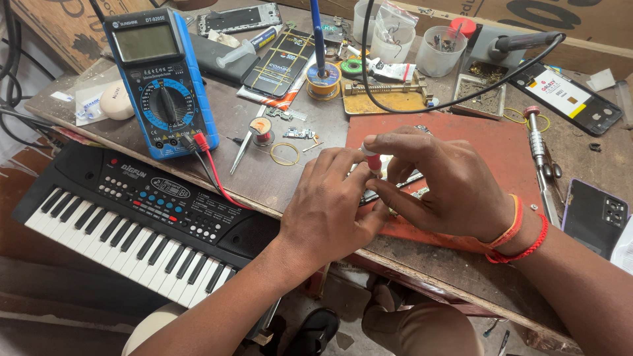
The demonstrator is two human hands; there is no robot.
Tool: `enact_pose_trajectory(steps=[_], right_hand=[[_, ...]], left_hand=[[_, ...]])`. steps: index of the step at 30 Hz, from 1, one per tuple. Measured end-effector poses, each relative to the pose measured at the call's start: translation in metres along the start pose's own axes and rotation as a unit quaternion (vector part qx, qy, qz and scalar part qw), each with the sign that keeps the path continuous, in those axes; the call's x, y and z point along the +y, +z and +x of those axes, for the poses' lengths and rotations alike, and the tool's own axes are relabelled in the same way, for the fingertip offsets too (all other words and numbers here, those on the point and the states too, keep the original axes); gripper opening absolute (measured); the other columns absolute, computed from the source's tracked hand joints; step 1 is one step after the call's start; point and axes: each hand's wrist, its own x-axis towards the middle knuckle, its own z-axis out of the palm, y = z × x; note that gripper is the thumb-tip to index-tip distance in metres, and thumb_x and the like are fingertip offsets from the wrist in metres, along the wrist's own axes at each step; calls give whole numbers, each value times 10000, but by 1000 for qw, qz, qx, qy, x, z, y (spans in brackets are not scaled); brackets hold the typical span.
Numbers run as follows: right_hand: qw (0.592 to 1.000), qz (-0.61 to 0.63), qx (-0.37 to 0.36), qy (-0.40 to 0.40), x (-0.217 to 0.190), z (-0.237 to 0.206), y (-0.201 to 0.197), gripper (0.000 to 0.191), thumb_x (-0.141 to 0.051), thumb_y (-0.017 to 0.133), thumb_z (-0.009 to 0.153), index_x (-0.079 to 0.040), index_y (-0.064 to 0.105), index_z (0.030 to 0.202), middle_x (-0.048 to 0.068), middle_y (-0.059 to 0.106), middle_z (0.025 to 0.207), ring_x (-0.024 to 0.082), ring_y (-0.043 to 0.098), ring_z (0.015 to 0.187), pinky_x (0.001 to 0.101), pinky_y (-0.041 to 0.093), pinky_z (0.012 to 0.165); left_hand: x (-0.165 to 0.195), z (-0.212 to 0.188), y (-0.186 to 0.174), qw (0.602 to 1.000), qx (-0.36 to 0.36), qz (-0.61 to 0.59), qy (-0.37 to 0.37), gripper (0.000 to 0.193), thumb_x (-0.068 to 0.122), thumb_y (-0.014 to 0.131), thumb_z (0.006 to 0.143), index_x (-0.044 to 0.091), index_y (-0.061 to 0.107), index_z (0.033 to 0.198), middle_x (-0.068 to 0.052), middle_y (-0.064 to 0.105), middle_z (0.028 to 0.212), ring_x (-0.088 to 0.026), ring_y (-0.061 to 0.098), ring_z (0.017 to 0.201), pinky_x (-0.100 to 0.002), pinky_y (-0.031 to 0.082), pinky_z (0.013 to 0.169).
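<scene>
From the head camera, both hands met over the rust-red rectangular work mat (501, 148) near the front edge of the scuffed grey-brown wooden bench (250, 178). The left hand (330, 204) came in from seven o'clock and the right hand (442, 181) from four o'clock, its wrist ringed with red and orange thread bands (521, 231). Between them stood a small screwdriver with a red-and-white handle (373, 160), nearly upright; fingertips of both hands were pinched closed round it, the right forefinger laid across its top. Under the hands lay a dark, flat opened phone body (395, 186), mostly hidden, so I could not tell whether either hand also pressed on it.

At ten o'clock from the hands leaned a blue-cased digital multimeter with a round dial (161, 82), its red and black leads (214, 175) trailing toward the bench edge. Below that, at eight o'clock, sat a black electronic keyboard with white keys (125, 217). At twelve o'clock were a yellow spool of solder wire (323, 79) and a metal board clamp on a yellow pad (386, 95). At two o'clock lay a black phone back with a white-and-yellow battery (567, 95), and at three o'clock a steel-handled precision driver (537, 148) beside a dark phone with a camera block (593, 214).
</scene>
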Motion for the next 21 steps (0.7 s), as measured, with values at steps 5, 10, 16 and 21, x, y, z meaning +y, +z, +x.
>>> enact_pose_trajectory(steps=[5,10,16,21], right_hand=[[1000,-14,-1,-1,0,-2,-2,508,-64,799,902,-41,515,1323,72,721,1022,145,734,764,295,580,640],[1000,-10,0,-2,0,-1,-1,510,-69,801,906,-40,513,1326,67,719,1024,144,733,763,295,583,642],[1000,-9,-6,-2,0,0,-1,519,-90,805,903,-26,507,1322,90,717,1065,165,745,797,299,612,670],[999,-20,-22,-20,-1,1,-1,497,-100,812,887,-33,530,1291,120,714,1120,188,763,836,311,620,673]], left_hand=[[1,1,2,1000,-1,-2,-1,441,237,795,810,-13,644,1141,-143,581,1209,-310,557,1197,-474,457,1004],[1,2,1,1000,-7,2,-6,406,226,799,807,-3,647,1106,-141,578,1192,-305,559,1191,-472,460,1003],[2,2,1,1000,-3,-9,-9,421,225,805,804,8,649,1130,-134,579,1166,-306,560,1173,-470,461,994],[3,3,2,1000,1,-2,-7,394,200,800,755,19,641,1066,-150,575,1153,-327,550,1190,-484,452,1008]])
